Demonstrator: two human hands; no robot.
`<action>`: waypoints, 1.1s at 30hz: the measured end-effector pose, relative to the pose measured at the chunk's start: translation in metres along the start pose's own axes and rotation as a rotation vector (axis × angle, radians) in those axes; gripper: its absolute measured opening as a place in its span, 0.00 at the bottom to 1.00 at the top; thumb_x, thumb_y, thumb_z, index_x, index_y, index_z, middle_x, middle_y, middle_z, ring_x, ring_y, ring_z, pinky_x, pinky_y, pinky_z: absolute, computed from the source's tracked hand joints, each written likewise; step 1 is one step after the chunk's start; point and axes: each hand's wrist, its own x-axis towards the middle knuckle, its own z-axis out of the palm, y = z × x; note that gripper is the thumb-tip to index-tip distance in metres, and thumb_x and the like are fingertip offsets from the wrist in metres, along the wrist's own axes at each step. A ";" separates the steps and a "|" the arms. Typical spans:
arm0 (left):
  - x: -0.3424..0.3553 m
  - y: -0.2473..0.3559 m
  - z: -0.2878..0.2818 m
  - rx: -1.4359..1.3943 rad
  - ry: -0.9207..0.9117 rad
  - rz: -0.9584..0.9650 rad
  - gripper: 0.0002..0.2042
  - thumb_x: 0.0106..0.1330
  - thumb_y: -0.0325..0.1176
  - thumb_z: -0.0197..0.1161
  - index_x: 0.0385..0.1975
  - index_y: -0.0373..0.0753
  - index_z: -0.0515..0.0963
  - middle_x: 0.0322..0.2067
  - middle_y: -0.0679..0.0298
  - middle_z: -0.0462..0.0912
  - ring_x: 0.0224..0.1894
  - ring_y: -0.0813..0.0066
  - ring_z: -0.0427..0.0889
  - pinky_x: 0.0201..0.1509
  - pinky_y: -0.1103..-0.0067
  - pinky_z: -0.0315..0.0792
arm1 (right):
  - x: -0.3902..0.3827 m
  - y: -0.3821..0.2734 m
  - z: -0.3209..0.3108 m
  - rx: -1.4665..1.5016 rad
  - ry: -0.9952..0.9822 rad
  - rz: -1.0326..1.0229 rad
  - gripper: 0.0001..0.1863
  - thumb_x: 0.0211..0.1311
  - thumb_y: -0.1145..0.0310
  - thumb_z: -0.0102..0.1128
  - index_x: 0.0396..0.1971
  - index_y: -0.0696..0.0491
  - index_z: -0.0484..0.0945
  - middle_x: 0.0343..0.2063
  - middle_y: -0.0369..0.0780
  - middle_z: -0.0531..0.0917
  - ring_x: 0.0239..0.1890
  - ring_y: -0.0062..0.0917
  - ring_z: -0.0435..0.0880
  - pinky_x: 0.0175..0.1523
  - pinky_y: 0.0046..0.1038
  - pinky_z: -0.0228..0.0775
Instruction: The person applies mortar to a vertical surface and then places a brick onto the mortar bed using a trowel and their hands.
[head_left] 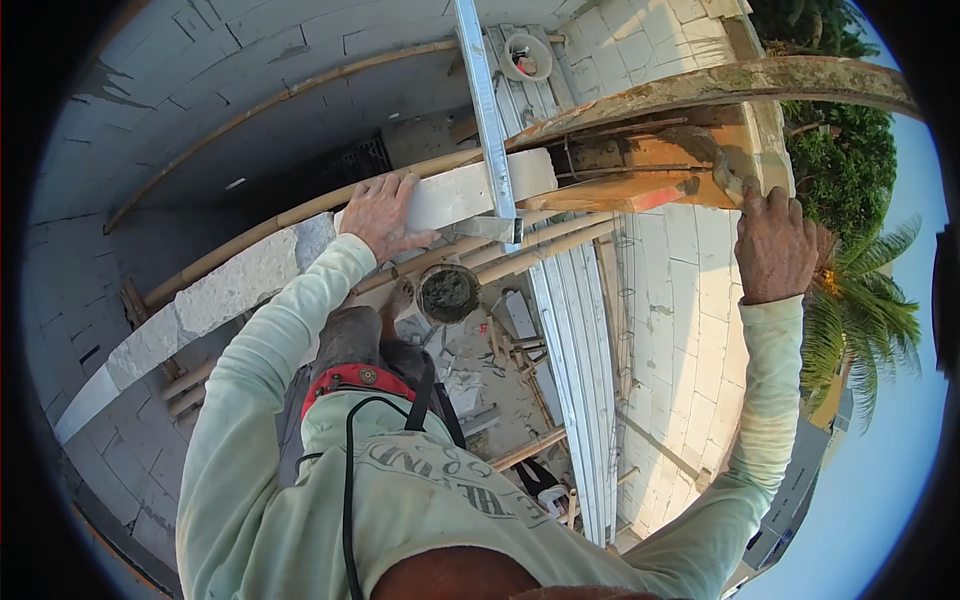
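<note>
My left hand point(380, 215) rests on top of a row of white lightweight blocks point(240, 262), fingers apart and lying over the block's surface, thumb toward the metal channel. Beside it, a white block point(470, 190) reaches as far as the upright galvanized metal channel point(487, 120). My right hand point(775, 245) is closed at the outer end of the wooden formwork point(650, 188), next to a grey, mortar-smeared curved piece point(712, 155). Its fingers hide what they grip.
A bucket of grey mortar point(448, 293) stands below the blocks. Bamboo poles point(545, 245) and long metal channels point(580, 380) cross beneath me. A rough wooden beam point(700, 90) arches over the formwork. Above, a white tub point(526, 58) sits on planks. Debris point(465, 385) litters the floor below.
</note>
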 end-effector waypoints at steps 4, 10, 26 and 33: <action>0.000 -0.004 0.006 -0.001 0.001 -0.016 0.44 0.51 0.65 0.62 0.60 0.37 0.61 0.53 0.52 0.70 0.58 0.56 0.70 0.61 0.62 0.62 | 0.017 -0.020 0.003 -0.014 -0.016 -0.057 0.18 0.52 0.71 0.58 0.46 0.52 0.73 0.32 0.37 0.77 0.39 0.28 0.78 0.43 0.31 0.70; 0.000 -0.003 0.008 0.002 0.047 0.003 0.44 0.50 0.64 0.63 0.60 0.37 0.62 0.49 0.54 0.72 0.55 0.58 0.72 0.57 0.63 0.64 | 0.038 -0.047 0.020 -0.071 0.010 -0.161 0.11 0.52 0.70 0.59 0.37 0.55 0.77 0.29 0.39 0.78 0.33 0.26 0.79 0.35 0.28 0.72; 0.001 -0.003 0.004 -0.030 0.024 -0.002 0.44 0.47 0.64 0.64 0.60 0.37 0.63 0.48 0.54 0.72 0.53 0.57 0.73 0.58 0.62 0.64 | 0.031 -0.004 -0.005 -0.004 -0.032 -0.189 0.16 0.52 0.73 0.55 0.44 0.52 0.74 0.30 0.38 0.75 0.36 0.29 0.78 0.39 0.31 0.71; 0.001 -0.003 0.010 0.002 0.078 0.031 0.45 0.48 0.65 0.63 0.59 0.37 0.63 0.46 0.55 0.72 0.51 0.58 0.73 0.54 0.64 0.65 | -0.010 0.034 -0.018 -0.011 0.019 0.012 0.21 0.52 0.73 0.59 0.49 0.47 0.73 0.31 0.37 0.75 0.38 0.28 0.79 0.42 0.33 0.72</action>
